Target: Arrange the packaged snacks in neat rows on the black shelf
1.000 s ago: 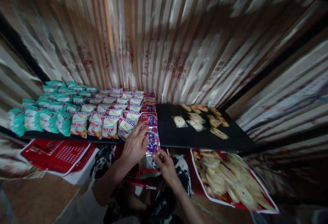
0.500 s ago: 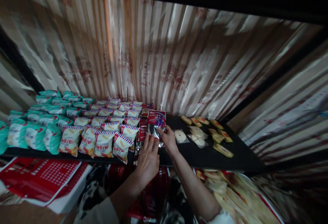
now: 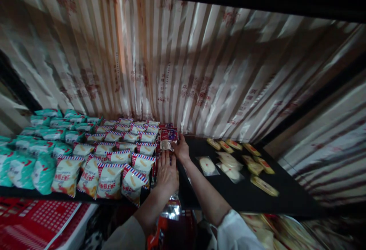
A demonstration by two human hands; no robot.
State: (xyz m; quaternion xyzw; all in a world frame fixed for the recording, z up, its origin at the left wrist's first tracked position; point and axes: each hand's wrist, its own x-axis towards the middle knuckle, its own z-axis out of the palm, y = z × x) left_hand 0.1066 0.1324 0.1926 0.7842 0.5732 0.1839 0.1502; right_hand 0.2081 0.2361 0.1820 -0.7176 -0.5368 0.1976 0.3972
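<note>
A flat black shelf (image 3: 243, 196) fronts pleated beige sheeting (image 3: 183, 59). Right fingers (image 3: 182, 141) grasp a glossy red packet (image 3: 166, 135); left fingers (image 3: 163, 161) lie outstretched.

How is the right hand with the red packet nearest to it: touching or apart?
Touching: in the head view, the right hand lays its thumb on the red packet, low down.

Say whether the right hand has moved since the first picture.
Yes: against the black shelf, the right hand has gone from the front edge back toward the striped backing.
</note>
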